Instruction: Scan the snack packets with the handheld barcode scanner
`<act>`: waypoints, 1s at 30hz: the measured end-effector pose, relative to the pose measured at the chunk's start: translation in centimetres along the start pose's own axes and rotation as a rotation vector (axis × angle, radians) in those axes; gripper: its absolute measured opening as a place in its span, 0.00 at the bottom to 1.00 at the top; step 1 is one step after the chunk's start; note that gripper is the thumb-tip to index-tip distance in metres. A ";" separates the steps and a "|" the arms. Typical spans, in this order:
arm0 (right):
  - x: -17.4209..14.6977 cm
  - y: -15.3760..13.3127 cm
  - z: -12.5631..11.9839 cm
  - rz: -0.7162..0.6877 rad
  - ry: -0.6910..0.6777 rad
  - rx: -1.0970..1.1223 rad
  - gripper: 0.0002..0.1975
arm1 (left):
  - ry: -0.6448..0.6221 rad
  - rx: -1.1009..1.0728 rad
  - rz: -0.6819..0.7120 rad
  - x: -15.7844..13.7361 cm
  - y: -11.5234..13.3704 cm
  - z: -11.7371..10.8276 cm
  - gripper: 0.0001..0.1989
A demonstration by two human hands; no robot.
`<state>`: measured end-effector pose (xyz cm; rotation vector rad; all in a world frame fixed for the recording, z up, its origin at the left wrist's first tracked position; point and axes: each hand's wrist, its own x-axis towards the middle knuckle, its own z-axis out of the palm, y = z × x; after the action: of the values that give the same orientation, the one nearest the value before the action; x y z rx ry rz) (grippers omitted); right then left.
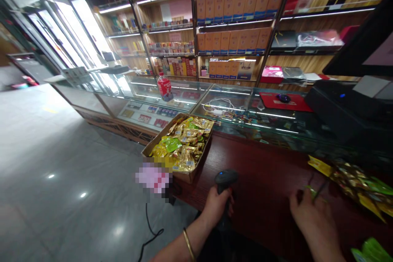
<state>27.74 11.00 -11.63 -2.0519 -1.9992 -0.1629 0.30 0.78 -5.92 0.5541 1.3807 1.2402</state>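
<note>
Left hand (216,204), grip clamped around barcode scanner (226,177) over dark-red desk (254,188), scanner's long axis running forward, scanning head at far end; right hand (315,217), blurred, near foil snack packets (353,176), cannot tell if closed.

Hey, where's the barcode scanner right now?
In the head view, low centre, the barcode scanner is gripped in the left hand, just right of the cardboard box of snack packets.

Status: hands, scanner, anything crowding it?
Left hand gripping scanner. Right hand at small green item, grip unclear. Packet box ahead-left of scanner, may crowd it.
</note>
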 end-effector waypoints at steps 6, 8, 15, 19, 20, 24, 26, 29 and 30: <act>-0.6 -9.1 -1.9 -0.071 -0.052 0.066 0.29 | 0.002 0.058 0.035 -0.1 0.3 -0.2 0.20; -0.9 -9.2 -2.4 0.009 0.003 0.032 0.33 | 0.011 0.057 0.055 0.1 0.2 -0.3 0.21; -0.6 -6.6 -4.1 0.035 0.226 0.092 0.33 | -0.032 0.090 0.046 0.6 0.0 -0.6 0.23; 0.2 -7.4 -2.2 0.103 0.063 0.035 0.34 | -0.017 0.079 0.030 1.2 -0.5 -0.8 0.25; 0.2 -7.7 -1.5 0.095 0.045 0.071 0.30 | -0.011 0.073 0.031 1.3 -0.7 -0.9 0.25; 0.2 -8.3 0.2 0.047 0.051 0.387 0.23 | -0.062 0.094 0.019 0.9 -0.7 -0.7 0.25; 0.2 -8.3 0.3 0.080 0.003 0.485 0.23 | -0.112 0.129 0.021 0.2 0.0 -0.2 0.24; 0.3 -8.2 -0.2 0.119 -0.050 0.537 0.22 | -0.184 0.165 0.043 -1.1 1.8 0.9 0.22; 0.3 -8.2 -0.3 0.119 -0.052 0.552 0.22 | -0.205 0.170 0.045 -1.5 2.6 1.3 0.21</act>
<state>19.67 11.31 -10.30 -1.8113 -1.6908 0.4237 1.00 0.83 -2.75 0.8120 1.3117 1.0751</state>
